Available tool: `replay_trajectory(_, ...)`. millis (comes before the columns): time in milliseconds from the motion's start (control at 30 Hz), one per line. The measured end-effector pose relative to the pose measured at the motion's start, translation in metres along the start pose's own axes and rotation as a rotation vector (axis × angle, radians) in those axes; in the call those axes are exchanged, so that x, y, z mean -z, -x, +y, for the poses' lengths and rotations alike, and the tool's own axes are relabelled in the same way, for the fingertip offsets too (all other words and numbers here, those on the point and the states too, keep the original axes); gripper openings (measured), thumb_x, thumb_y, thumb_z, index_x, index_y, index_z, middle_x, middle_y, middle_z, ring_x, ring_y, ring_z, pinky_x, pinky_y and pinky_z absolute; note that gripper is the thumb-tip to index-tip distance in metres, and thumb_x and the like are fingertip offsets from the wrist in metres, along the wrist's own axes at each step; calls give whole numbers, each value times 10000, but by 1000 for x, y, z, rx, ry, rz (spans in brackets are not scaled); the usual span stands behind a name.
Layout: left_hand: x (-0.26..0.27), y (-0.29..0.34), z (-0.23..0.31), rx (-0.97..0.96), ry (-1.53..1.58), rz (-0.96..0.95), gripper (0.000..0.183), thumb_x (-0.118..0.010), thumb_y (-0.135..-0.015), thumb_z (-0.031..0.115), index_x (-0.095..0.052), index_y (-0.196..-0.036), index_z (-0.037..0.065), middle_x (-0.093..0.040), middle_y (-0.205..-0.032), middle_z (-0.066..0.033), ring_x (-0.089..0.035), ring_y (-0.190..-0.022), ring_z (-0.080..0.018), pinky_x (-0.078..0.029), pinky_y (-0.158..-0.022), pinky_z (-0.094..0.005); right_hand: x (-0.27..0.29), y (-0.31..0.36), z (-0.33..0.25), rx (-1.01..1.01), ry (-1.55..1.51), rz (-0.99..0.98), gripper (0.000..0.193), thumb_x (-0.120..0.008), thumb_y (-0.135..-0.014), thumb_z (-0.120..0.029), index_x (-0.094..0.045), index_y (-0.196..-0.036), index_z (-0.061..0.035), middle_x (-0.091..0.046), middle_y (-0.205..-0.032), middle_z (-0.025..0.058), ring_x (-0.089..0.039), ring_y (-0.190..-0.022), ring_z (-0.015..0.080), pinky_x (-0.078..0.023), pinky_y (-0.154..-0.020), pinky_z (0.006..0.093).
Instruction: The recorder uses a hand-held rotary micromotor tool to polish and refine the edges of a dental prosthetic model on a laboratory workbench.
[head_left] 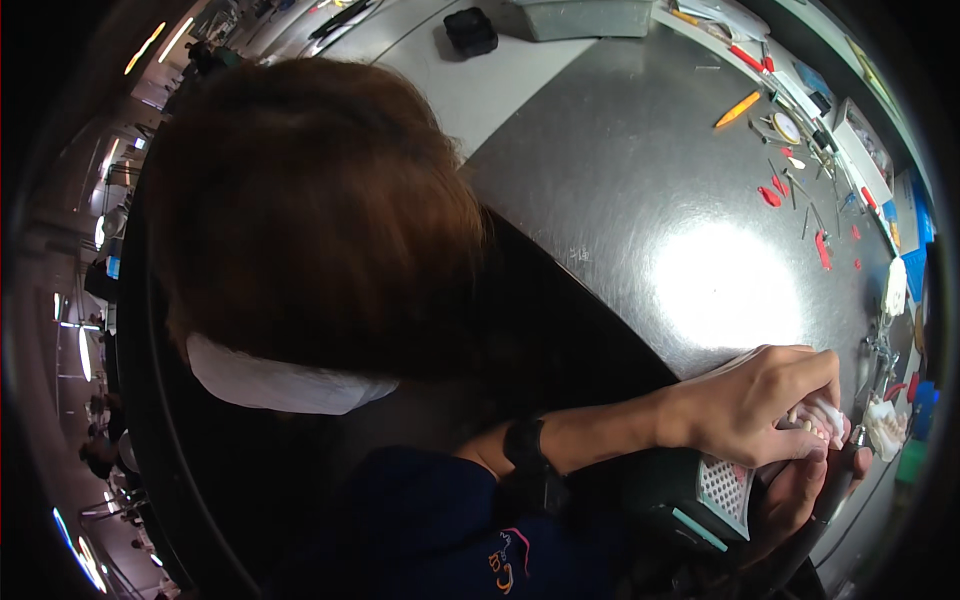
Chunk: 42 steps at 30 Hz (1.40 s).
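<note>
At the lower right, both my hands meet over a small pale-pink dental piece with a row of teeth (814,424). My left hand (765,405), with a black watch (525,447) on its wrist, is closed on the piece, fingers curled over it and thumb below. My right hand (795,495) lies lower, partly hidden, its fingers around a dark pen-shaped handpiece (832,490) with a metal tip. That tip is close beside the teeth; contact cannot be made out. Under the hands stands a black box with a pale perforated panel (727,492).
Brown hair (320,220) and white cloth (285,380) block the left. On the metal tabletop (600,180) lie red scraps (768,196), thin metal tools, an orange pointed tool (738,109) and a round dial (786,127). A white toothed model (885,428) sits beyond my hands.
</note>
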<state>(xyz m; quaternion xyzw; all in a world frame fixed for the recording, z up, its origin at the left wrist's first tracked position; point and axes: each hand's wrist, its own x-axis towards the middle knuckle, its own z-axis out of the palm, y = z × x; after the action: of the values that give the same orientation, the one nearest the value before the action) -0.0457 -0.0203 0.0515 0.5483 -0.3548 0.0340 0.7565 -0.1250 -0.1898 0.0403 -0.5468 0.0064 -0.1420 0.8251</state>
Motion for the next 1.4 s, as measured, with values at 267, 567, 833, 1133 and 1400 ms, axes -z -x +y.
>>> replay_trajectory(267,0,5,-5,-6,10,32,360,-770,-691,139,-533,-916,-12,-558,-771,-115,-580,-674,-210,-466,-600,-329,14,1,4,-11,-78,-148,421,-509,-931,-185,-358,-1291,-27,-460,-1257,194,-473,-1165,259,-366,-1022,427)
replay_trajectory(567,4,7,-2,110,104,-34,348,-767,-704,145,-523,-873,-35,-564,-793,-115,-603,-743,-241,-497,-630,-353,62,11,0,-158,-255,-128,449,-520,-928,-206,-349,-1294,-9,-453,-1272,213,-486,-1162,263,-379,-1012,433)
replay_trajectory(833,-2,6,-10,-64,57,25,318,-748,-658,133,-495,-779,-16,-552,-708,-105,-526,-697,-275,-433,-611,-379,50,13,1,-166,-163,-153,435,-525,-917,-183,-347,-1279,-19,-457,-1261,217,-493,-1150,266,-387,-1003,436)
replay_trajectory(1133,9,2,5,-47,22,-66,311,-747,-737,92,-502,-894,-16,-537,-793,-102,-549,-681,-198,-443,-564,-311,19,5,1,-142,-70,-165,422,-531,-904,-158,-345,-1262,-31,-462,-1250,221,-500,-1137,270,-396,-994,438)
replay_trajectory(1400,5,2,21,136,20,-117,307,-716,-759,112,-494,-934,-8,-605,-863,-120,-589,-739,-166,-457,-630,-295,-12,-14,-4,-87,33,-130,413,-536,-893,-135,-343,-1246,-40,-466,-1239,224,-507,-1125,273,-404,-985,440)
